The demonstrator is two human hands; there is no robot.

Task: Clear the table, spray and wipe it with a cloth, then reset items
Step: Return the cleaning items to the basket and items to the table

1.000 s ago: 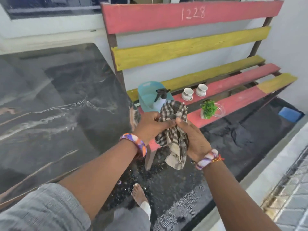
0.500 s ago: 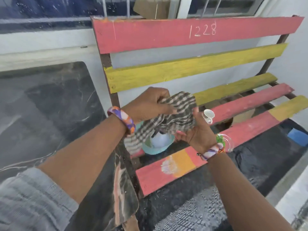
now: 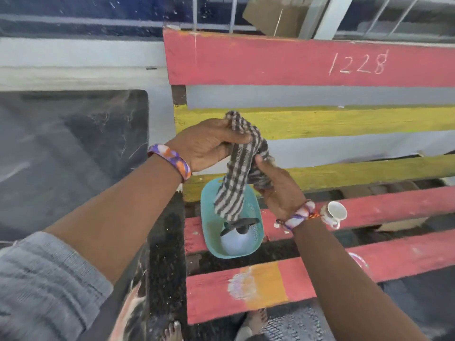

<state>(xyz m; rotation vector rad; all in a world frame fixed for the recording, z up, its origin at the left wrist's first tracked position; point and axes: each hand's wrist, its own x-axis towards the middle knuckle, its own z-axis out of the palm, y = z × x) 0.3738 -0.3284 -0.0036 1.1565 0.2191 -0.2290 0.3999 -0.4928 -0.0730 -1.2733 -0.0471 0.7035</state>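
Both hands hold a checked grey-and-white cloth (image 3: pixel 236 173) above the bench. My left hand (image 3: pixel 209 146) grips its upper end. My right hand (image 3: pixel 278 188) grips its lower right fold, and a loose end hangs down over a teal basket (image 3: pixel 209 232). Inside the basket stands a white spray bottle (image 3: pixel 236 239) with a black trigger top. A small white cup (image 3: pixel 336 212) sits on the red seat slat just right of my right wrist.
The red and yellow slatted bench (image 3: pixel 307 60) fills the right half, chalked "1228" on its top slat. A dark marble table top (image 3: pixel 73 148) lies to the left. Part of a clear rim (image 3: pixel 358 260) shows behind my right forearm. My bare toes (image 3: pixel 173 331) stand on black floor.
The view came closer and more over the bench. The cloth went from spread between both hands to bunched and twisted, one end now hanging over the basket.
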